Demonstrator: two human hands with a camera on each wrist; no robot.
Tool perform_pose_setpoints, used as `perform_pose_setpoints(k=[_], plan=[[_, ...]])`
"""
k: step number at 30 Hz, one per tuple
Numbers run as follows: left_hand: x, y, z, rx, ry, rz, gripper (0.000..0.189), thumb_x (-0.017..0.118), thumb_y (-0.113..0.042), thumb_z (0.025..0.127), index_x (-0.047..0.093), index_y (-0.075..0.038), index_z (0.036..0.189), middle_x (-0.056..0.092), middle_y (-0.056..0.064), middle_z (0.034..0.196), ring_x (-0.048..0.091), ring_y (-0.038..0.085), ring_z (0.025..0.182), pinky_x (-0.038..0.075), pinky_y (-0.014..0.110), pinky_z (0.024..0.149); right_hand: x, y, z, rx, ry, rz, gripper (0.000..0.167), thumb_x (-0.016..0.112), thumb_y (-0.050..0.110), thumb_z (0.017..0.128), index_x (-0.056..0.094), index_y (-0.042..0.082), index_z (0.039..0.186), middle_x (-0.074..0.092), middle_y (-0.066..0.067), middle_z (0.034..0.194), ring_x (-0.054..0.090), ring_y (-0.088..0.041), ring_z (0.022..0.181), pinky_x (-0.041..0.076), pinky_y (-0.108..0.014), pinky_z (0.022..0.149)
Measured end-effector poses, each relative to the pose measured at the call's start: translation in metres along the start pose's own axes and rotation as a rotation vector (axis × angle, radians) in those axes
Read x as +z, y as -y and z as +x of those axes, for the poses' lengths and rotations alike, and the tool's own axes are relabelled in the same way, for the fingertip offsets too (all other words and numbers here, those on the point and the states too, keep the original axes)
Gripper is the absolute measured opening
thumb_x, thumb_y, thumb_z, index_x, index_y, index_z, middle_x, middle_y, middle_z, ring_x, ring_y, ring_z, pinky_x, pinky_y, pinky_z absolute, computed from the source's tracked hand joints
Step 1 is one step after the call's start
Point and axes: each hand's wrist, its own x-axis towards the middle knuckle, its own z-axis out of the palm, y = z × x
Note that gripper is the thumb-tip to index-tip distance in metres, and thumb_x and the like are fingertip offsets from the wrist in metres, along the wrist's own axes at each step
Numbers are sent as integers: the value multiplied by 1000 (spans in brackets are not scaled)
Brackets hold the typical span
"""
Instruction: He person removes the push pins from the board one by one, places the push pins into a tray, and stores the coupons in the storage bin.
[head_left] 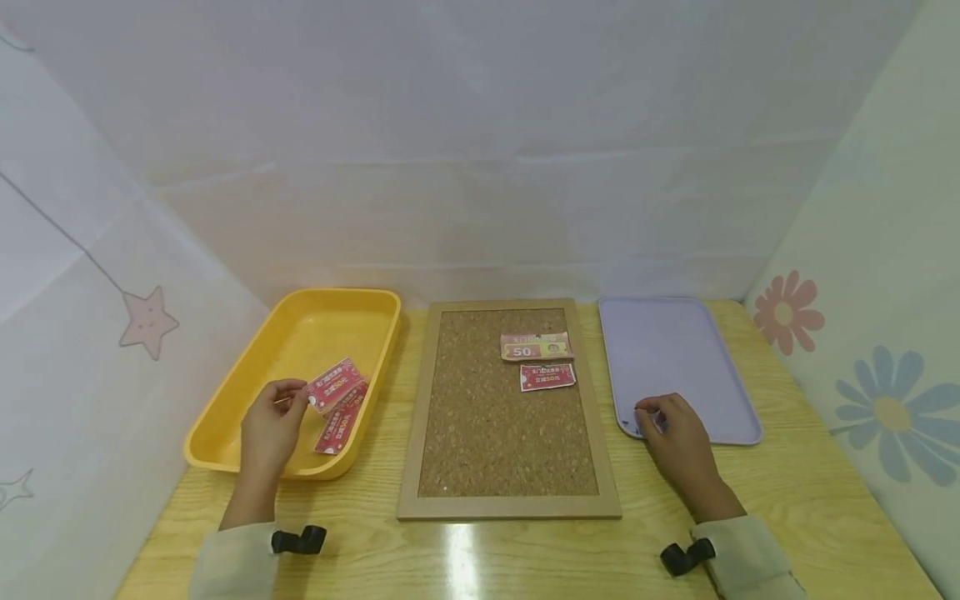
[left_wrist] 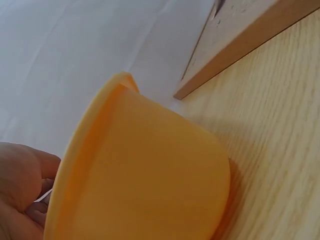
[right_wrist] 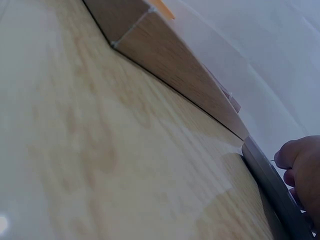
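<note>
My left hand [head_left: 272,425] is over the yellow tray [head_left: 292,310], thumb and fingers pinching the edge of a red paper coupon [head_left: 334,385]. More red coupons [head_left: 339,427] lie beneath it in the tray. In the left wrist view, the tray wall hides most of that hand [left_wrist: 22,187]. At the near left corner of the lilac tray [head_left: 675,350], my right hand [head_left: 678,442] pinches a pushpin, whose thin needle [right_wrist: 272,160] pokes out from the fingertips in the right wrist view. Small dark pushpins [head_left: 627,424] lie in the tray beside these fingers.
A wood-framed corkboard [head_left: 510,442] lies between the trays on the wooden table [head_left: 360,542]. On its upper right are a yellow-and-pink coupon [head_left: 536,347] and a red coupon [head_left: 547,377]. White cloth walls [head_left: 480,208] close off the back and sides.
</note>
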Motion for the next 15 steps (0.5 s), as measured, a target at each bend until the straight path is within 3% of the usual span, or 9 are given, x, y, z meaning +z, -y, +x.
perform_pose_setpoints(k=[3,10,15], plan=[[0,2,-1,23,-1,40,38,50,-40,100,59,-10,122,60,10,116,57,30,113,47,22,68,-1,1,0,-2,1,-1,8,68,22,93,69,16,97,56,5,92,51,-13,83,42,-35,69],[1,2,-3,78,41,74,38,50,-40,100,59,-8,121,61,12,113,58,34,110,52,44,77,0,0,0,-1,9,-16,8,68,23,92,69,16,97,56,5,91,52,-13,83,43,-36,70],[1,2,-3,107,60,108,34,50,-33,101,59,-6,119,62,15,111,59,35,106,52,47,78,0,0,0,-13,8,-15,8,70,21,91,70,16,97,57,4,91,53,-15,83,44,-37,71]])
